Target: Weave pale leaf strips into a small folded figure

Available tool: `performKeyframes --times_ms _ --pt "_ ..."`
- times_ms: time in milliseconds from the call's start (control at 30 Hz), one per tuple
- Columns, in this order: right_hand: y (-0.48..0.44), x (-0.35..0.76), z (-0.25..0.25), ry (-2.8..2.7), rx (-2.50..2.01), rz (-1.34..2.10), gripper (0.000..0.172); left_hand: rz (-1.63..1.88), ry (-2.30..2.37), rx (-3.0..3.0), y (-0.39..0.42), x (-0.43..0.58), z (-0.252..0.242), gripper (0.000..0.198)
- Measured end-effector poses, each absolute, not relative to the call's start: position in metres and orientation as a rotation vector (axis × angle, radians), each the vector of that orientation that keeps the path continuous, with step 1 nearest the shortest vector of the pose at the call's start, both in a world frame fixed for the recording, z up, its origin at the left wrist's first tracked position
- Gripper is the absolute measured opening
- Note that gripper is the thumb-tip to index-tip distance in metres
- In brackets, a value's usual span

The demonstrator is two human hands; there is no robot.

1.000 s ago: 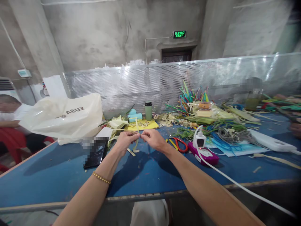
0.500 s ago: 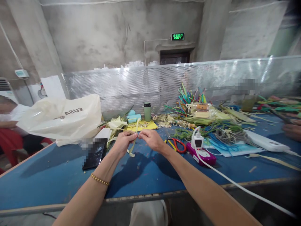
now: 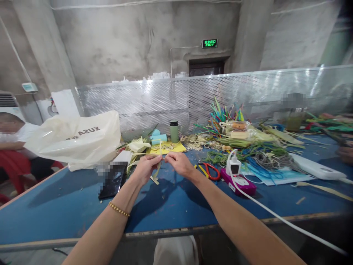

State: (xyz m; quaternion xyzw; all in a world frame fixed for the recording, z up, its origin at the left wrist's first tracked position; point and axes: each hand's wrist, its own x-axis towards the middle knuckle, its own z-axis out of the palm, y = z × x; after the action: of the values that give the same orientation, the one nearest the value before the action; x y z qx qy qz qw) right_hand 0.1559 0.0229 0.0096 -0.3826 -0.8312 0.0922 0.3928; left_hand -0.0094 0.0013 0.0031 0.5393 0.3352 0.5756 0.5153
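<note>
Above the blue table [image 3: 82,206], my left hand [image 3: 145,168] is closed in a pinch on pale, flat plant strips. One strip [image 3: 156,179] hangs below the fingers, and another end stands up above them. My right hand [image 3: 180,163] is at the same height just to the right, its thumb and fingers pinched together. A small gap with something thin in it lies between the two sets of fingertips; what the right fingers grip is too small to make out. Red-handled scissors [image 3: 211,171] lie on the table right of my right hand.
A black tablet [image 3: 113,180] lies at left near a large plastic bag [image 3: 79,138]. Behind the hands stand a green bottle [image 3: 174,131] and a yellow sheet [image 3: 172,148]. At right are a purple power socket [image 3: 241,186] with a white cable, cord bundles [image 3: 267,160] and a white power strip [image 3: 317,167].
My fingertips have come slightly apart, the right hand shifting a little to the right. The strip's upper end stands straighter. The whole view has shifted slightly.
</note>
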Motion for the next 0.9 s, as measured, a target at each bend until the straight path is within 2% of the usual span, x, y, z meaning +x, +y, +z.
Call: performKeyframes --times_ms 133,200,300,400,900 --pt "0.013 0.158 0.016 -1.898 -1.151 -0.311 0.022 1.425 0.818 1.242 0.003 -0.01 0.002 0.028" --pt "0.005 0.157 0.019 -1.833 -1.166 -0.416 0.025 1.481 0.854 1.201 0.003 -0.01 0.003 0.028" --pt "0.001 0.149 0.018 -2.019 -1.109 -0.171 0.032 1.512 0.863 1.183 0.001 -0.009 0.004 0.028" --pt "0.006 0.142 0.011 -2.082 -1.028 0.087 0.023 1.476 0.813 1.202 -0.001 -0.006 0.004 0.029" --pt "0.011 0.144 0.006 -2.068 -0.894 0.244 0.016 1.499 0.939 1.415 -0.001 -0.008 0.003 0.021"
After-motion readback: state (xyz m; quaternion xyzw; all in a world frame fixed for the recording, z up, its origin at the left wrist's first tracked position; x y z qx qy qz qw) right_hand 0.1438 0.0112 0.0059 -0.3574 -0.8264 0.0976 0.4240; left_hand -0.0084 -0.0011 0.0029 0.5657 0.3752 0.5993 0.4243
